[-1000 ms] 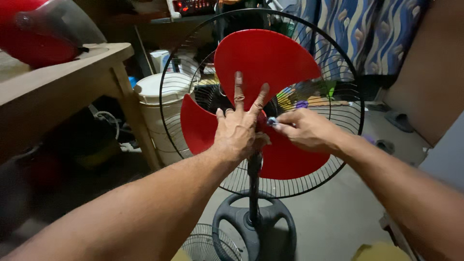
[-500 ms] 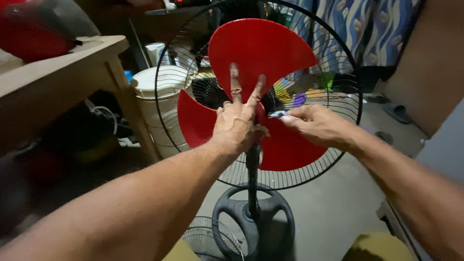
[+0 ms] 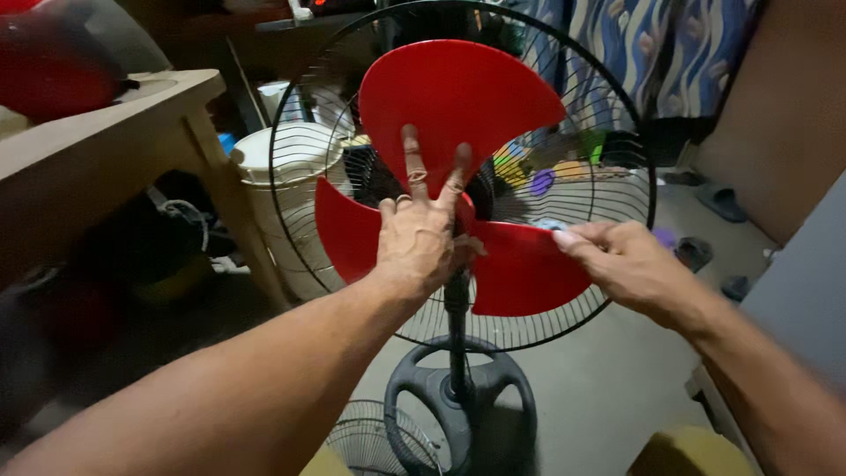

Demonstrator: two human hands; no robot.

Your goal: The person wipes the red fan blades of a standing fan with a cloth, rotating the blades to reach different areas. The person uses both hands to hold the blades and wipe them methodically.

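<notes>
Left hand flat, fingers spread, pressed on hub of red blade. Right hand closed round a small pale part, mostly hidden, just right of hub. Rear guard behind both hands. Base on floor below them.

My left hand is stretched forward, palm away from me, with two fingers spread upward in a V shape and the other fingers bent. My right hand reaches in from the right, fingers together and pointing left.
</notes>
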